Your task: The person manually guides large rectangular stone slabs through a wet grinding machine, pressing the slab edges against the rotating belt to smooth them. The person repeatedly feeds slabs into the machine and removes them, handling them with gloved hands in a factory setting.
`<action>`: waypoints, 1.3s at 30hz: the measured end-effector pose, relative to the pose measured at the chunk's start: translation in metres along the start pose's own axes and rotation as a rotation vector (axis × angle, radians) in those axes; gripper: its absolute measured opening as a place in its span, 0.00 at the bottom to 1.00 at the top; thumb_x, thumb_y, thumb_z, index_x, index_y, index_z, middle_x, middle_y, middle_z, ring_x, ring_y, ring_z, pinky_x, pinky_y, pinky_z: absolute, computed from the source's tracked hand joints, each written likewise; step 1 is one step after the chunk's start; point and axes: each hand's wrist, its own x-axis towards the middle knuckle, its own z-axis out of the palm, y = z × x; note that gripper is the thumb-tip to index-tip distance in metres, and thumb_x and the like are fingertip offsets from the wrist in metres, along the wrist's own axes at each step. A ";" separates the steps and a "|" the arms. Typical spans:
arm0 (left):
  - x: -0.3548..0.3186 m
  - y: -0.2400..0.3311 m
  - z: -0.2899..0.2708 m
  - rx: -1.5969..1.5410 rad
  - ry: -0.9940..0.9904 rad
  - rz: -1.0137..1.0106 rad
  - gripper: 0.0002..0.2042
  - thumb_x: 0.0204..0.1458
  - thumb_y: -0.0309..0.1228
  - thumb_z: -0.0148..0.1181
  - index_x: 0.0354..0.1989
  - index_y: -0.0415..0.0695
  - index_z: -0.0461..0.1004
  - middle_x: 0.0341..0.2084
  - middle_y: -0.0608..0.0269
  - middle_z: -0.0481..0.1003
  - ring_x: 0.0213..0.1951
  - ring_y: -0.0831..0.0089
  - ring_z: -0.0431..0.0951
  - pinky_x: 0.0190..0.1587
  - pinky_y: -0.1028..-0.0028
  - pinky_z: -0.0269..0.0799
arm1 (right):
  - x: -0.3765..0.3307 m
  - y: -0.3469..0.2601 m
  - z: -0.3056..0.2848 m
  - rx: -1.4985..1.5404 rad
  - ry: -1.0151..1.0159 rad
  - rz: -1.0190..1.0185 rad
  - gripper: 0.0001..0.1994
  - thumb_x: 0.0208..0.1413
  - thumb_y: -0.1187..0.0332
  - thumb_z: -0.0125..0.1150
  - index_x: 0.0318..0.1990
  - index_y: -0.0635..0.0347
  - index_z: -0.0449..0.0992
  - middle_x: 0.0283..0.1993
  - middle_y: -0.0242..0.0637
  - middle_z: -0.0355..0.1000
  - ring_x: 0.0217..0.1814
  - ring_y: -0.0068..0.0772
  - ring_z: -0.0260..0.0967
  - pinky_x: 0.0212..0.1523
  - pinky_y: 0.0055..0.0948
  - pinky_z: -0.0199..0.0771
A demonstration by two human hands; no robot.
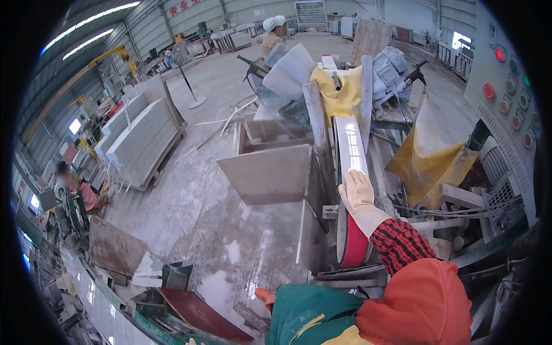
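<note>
My right hand [359, 198], in a cream glove, lies flat with fingers stretched forward on a long, pale, shiny strip [349, 141]. The strip rests on a narrow belt conveyor with a red belt [355, 244]. Its far end passes under a yellow cloth [339, 92] hung between two upright boards. At the lower edge, a small pale patch [191, 342] may be the tip of my left glove; its fingers are cut off by the frame.
A grey control panel with buttons [509, 86] stands at the right, above a yellow-and-white sheet [431, 155]. Left of the conveyor is a grey slab box [267, 175]. Stacked pale slabs [138, 141] stand farther left. One person [275, 34] is beyond the machine, another [86, 192] at far left.
</note>
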 end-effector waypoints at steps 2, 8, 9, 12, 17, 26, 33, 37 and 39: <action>0.000 0.005 -0.005 0.002 -0.004 -0.024 0.19 0.63 0.34 0.54 0.59 0.37 0.73 0.56 0.35 0.71 0.59 0.41 0.70 0.64 0.52 0.64 | -0.001 -0.003 -0.004 0.022 0.011 -0.004 0.19 0.52 0.60 0.60 0.49 0.59 0.73 0.49 0.40 0.69 0.56 0.44 0.64 0.59 0.42 0.64; 0.001 0.014 -0.012 0.002 -0.029 -0.050 0.19 0.62 0.34 0.54 0.59 0.37 0.73 0.56 0.35 0.71 0.59 0.41 0.69 0.64 0.52 0.63 | -0.004 -0.009 -0.014 0.047 -0.023 0.002 0.19 0.51 0.63 0.60 0.49 0.61 0.73 0.52 0.43 0.70 0.58 0.48 0.65 0.60 0.44 0.65; 0.001 0.014 -0.012 0.005 -0.033 -0.054 0.19 0.63 0.34 0.54 0.59 0.37 0.73 0.56 0.35 0.71 0.59 0.41 0.69 0.64 0.52 0.63 | -0.005 -0.009 -0.014 0.047 -0.021 0.000 0.19 0.51 0.63 0.60 0.50 0.61 0.73 0.52 0.43 0.70 0.58 0.48 0.65 0.60 0.44 0.65; 0.000 0.009 -0.008 0.033 -0.023 -0.025 0.19 0.63 0.34 0.53 0.59 0.37 0.72 0.56 0.35 0.71 0.59 0.42 0.69 0.64 0.52 0.63 | -0.009 -0.010 -0.014 0.041 0.004 -0.014 0.19 0.51 0.63 0.60 0.50 0.61 0.73 0.51 0.43 0.70 0.58 0.48 0.65 0.60 0.44 0.65; -0.002 0.004 -0.004 0.034 -0.016 -0.023 0.20 0.63 0.35 0.53 0.60 0.37 0.72 0.57 0.35 0.71 0.60 0.42 0.69 0.64 0.52 0.64 | -0.011 -0.014 -0.021 0.047 -0.017 -0.014 0.19 0.51 0.62 0.61 0.49 0.60 0.73 0.48 0.41 0.69 0.55 0.46 0.65 0.59 0.43 0.65; 0.000 0.013 -0.013 0.009 -0.057 -0.056 0.20 0.63 0.35 0.53 0.60 0.38 0.72 0.57 0.35 0.71 0.59 0.41 0.69 0.64 0.52 0.63 | -0.015 -0.014 -0.025 0.073 -0.135 0.044 0.20 0.47 0.59 0.66 0.46 0.59 0.75 0.47 0.40 0.71 0.54 0.45 0.67 0.57 0.42 0.66; -0.001 0.004 -0.008 -0.029 0.064 0.033 0.19 0.62 0.34 0.55 0.59 0.38 0.73 0.56 0.36 0.71 0.59 0.42 0.70 0.63 0.52 0.64 | 0.023 -0.037 -0.040 -0.152 -0.470 0.581 0.38 0.42 0.53 0.76 0.64 0.43 0.67 0.63 0.37 0.58 0.68 0.45 0.54 0.57 0.44 0.72; 0.000 0.007 -0.017 -0.079 0.092 0.028 0.19 0.62 0.32 0.57 0.59 0.38 0.73 0.56 0.38 0.72 0.58 0.42 0.70 0.63 0.52 0.64 | 0.039 -0.052 -0.037 -0.086 -0.603 0.835 0.50 0.38 0.57 0.77 0.71 0.38 0.54 0.65 0.39 0.52 0.69 0.47 0.54 0.61 0.46 0.72; 0.000 0.012 -0.026 -0.123 0.108 0.033 0.19 0.61 0.32 0.57 0.59 0.38 0.73 0.56 0.38 0.72 0.58 0.43 0.70 0.62 0.52 0.65 | 0.038 -0.052 -0.040 -0.035 -0.577 0.820 0.46 0.37 0.61 0.75 0.69 0.36 0.58 0.65 0.43 0.52 0.67 0.53 0.59 0.61 0.50 0.72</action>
